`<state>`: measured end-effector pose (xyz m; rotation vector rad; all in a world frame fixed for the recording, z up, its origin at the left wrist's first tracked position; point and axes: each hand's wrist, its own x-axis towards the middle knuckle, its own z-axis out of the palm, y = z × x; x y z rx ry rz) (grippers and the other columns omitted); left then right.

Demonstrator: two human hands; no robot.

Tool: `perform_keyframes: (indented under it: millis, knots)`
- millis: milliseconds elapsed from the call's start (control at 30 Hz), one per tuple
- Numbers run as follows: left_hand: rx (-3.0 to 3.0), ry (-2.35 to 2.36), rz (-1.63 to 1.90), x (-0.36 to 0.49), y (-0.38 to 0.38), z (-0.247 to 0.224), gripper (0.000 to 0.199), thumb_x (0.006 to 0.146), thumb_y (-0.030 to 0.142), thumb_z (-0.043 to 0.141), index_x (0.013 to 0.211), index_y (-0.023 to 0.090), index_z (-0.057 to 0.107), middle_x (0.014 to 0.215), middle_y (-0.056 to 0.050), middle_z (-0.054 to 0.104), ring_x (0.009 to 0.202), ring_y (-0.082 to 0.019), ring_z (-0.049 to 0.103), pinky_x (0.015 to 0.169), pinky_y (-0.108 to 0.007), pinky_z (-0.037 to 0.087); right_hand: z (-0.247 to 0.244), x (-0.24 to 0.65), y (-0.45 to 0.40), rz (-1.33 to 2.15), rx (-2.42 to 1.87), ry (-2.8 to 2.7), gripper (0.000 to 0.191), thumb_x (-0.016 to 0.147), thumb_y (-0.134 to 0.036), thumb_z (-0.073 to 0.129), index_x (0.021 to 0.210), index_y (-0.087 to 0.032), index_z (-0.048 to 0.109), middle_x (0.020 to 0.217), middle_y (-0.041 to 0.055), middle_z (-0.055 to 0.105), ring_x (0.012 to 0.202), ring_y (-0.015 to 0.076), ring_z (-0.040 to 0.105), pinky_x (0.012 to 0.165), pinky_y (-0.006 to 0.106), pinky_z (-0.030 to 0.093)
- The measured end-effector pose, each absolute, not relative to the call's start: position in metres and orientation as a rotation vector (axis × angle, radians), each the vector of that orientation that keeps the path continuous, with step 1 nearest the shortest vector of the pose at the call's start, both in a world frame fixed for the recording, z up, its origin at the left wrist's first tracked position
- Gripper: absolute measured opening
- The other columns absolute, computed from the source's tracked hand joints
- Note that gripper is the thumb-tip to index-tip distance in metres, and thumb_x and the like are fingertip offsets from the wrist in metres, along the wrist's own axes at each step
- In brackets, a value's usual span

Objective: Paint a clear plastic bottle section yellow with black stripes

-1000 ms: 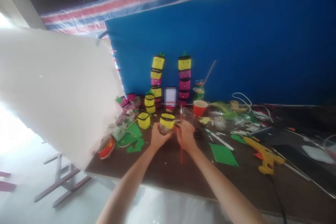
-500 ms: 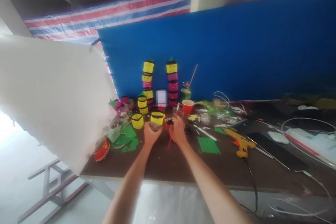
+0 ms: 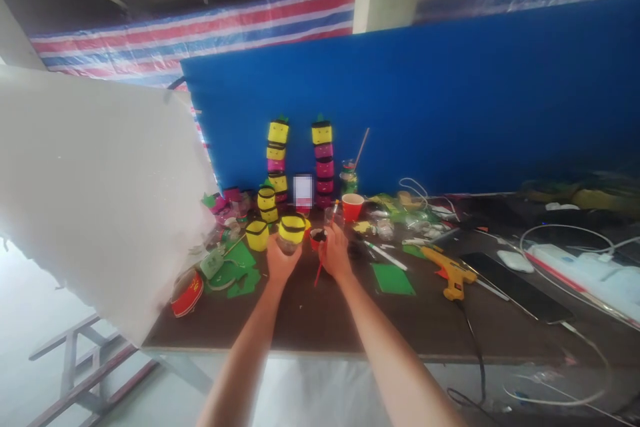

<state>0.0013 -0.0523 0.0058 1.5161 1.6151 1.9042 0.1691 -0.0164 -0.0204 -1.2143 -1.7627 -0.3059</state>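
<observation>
My left hand (image 3: 283,257) is wrapped round the clear lower part of a yellow cup (image 3: 292,228) with a black band at its rim. My right hand (image 3: 335,251) is closed on a thin red brush (image 3: 318,274), beside a small red cup (image 3: 317,236) with dark contents. Whether its fingers also touch that cup I cannot tell. Another yellow cup (image 3: 257,236) stands to the left of my left hand. Behind, two stacks of yellow and pink banded cups, the left stack (image 3: 277,133) and the right stack (image 3: 325,168), rise against the blue board.
On the right lie a yellow glue gun (image 3: 453,272), a black phone (image 3: 517,287), a white power strip (image 3: 580,270) and cables. A green sheet (image 3: 393,279) is right of my right hand. A red paper cup (image 3: 353,207) stands behind; a red roll (image 3: 187,293) sits at left.
The view has shifted slightly. My left hand has tipped the yellow cup, so its open rim shows more. My right hand stays beside the small red cup with the brush.
</observation>
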Motion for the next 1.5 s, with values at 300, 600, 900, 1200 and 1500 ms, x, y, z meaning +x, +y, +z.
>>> perform_keyframes:
  millis: [300,600,900,1200,1500]
  knots:
    - [1.542,1.615,1.924,0.000,-0.049,0.007,0.055,0.059,0.036,0.075,0.106,0.019,0.051,0.099,-0.009,0.058,0.095,-0.026,0.062,0.086,-0.041,0.050,-0.021,0.171,-0.016,-0.297,-1.217,-1.752,0.042,0.087,-0.017,0.040,0.128,-0.013,0.042,0.136,0.0232,0.043,0.131,0.0316,0.039,0.099,0.054,0.039]
    - [1.255,1.616,1.976,-0.008,-0.054,0.014,0.055,0.064,0.042,0.075,0.105,0.018,0.047,0.094,-0.008,0.061,0.085,-0.023,0.064,0.078,-0.038,0.053,-0.014,0.174,-0.018,-0.284,-1.209,-1.696,0.028,0.093,-0.025,0.039,0.117,-0.017,0.050,0.126,0.0187,0.051,0.123,0.0294,0.045,0.099,0.052,0.038]
    - [1.150,1.418,1.881,0.025,-0.070,0.013,0.059,0.068,0.036,0.073,0.113,0.021,0.037,0.108,-0.012,0.059,0.095,-0.022,0.063,0.087,-0.038,0.052,-0.007,0.176,-0.023,-0.254,-1.119,-1.759,0.028,0.093,-0.022,0.035,0.112,-0.021,0.056,0.120,0.0141,0.056,0.119,0.0263,0.050,0.098,0.048,0.039]
    - [1.246,1.323,1.802,0.008,-0.040,0.014,0.057,0.066,0.035,0.075,0.113,0.020,0.046,0.110,-0.011,0.061,0.102,-0.024,0.063,0.093,-0.041,0.049,0.001,0.172,-0.035,-0.195,-0.968,-1.800,0.021,0.091,-0.017,0.042,0.101,-0.023,0.060,0.109,0.0104,0.065,0.111,0.0240,0.057,0.093,0.044,0.044]
    - [1.122,1.186,1.704,0.005,-0.041,0.006,0.056,0.061,0.038,0.079,0.105,0.020,0.049,0.095,-0.007,0.067,0.089,-0.022,0.068,0.085,-0.038,0.053,0.028,0.202,-0.025,-0.064,-0.969,-1.875,0.018,0.091,-0.023,0.045,0.095,-0.023,0.063,0.089,0.0067,0.070,0.090,0.0214,0.064,0.083,0.038,0.049]
